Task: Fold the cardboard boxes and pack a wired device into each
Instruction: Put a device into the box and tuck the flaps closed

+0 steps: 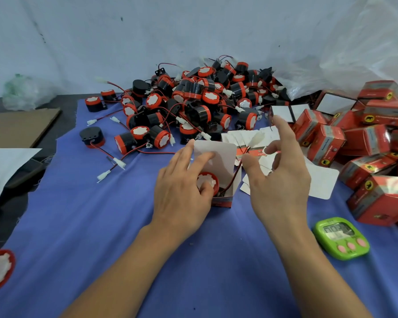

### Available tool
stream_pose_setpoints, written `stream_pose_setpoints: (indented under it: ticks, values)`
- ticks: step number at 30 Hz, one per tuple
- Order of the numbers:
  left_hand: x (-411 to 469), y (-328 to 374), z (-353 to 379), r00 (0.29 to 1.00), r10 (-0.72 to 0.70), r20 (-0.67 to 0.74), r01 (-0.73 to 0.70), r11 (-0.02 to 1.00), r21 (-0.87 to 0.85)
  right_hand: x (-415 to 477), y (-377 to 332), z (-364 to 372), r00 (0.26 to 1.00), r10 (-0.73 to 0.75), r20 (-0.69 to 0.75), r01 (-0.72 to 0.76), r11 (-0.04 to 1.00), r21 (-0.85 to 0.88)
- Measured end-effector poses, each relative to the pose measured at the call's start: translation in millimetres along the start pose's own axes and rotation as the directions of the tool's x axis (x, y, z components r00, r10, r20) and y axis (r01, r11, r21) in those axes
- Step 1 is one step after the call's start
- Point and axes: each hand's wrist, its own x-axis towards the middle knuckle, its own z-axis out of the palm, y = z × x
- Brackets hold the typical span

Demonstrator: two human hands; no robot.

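White-lined red box upright, top flap open; red-capped device inside, wire trailing out.

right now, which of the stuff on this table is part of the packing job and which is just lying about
In the job: open box with a wired device in it, its white connector outside; pile of loose devices; flat box blanks; packed red boxes.
Lying about: green timer; brown cardboard sheet; clear plastic sheeting.
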Motion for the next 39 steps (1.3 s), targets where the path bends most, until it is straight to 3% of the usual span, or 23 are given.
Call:
stream_pose_setpoints:
  ticks: [8,12,15,19,22,27,31,36,39]
  values:
    - [0,1,0,0.999,0.030,0.012,-0.029,0.999,-0.014,0,-2,5,0.990,0.010,0.141,-0.036,0.982,0.184]
    - [1,-1,0,1.000,0.014,0.025,-0.014,1.000,0.006,1,-6,6,0.965,0.084,0.248,-0.147,0.957,0.249]
    - [1,-3,1,0.999,0.015,0.034,-0.016,1.000,0.016,-1,-5,7,0.958,0.077,0.276,-0.114,0.986,0.123]
    - [1,-3,1,0.999,0.019,0.027,-0.020,1.000,0.008,-2,2,11,0.936,-0.003,0.351,0.075,0.979,-0.191]
    - [0,-2,2,1.000,0.010,0.003,-0.010,1.000,-0.014,0,4,11,0.918,0.027,0.396,0.080,0.965,-0.251]
    - [-3,-6,7,0.999,-0.004,-0.041,-0.001,0.992,-0.126,-1,0,12,0.902,-0.029,0.431,0.235,0.870,-0.433]
    - [-4,-6,9,0.996,0.007,-0.094,-0.016,0.995,-0.097,-5,-6,12,0.902,-0.096,0.420,0.307,0.827,-0.471]
    - [-4,-4,9,0.998,0.000,-0.065,-0.006,0.996,-0.090,-8,-14,5,0.919,-0.177,0.351,0.294,0.903,-0.314]
    - [-4,-3,10,0.997,-0.051,-0.065,0.042,0.991,-0.123,-4,-16,-2,0.888,-0.163,0.429,0.334,0.871,-0.361]
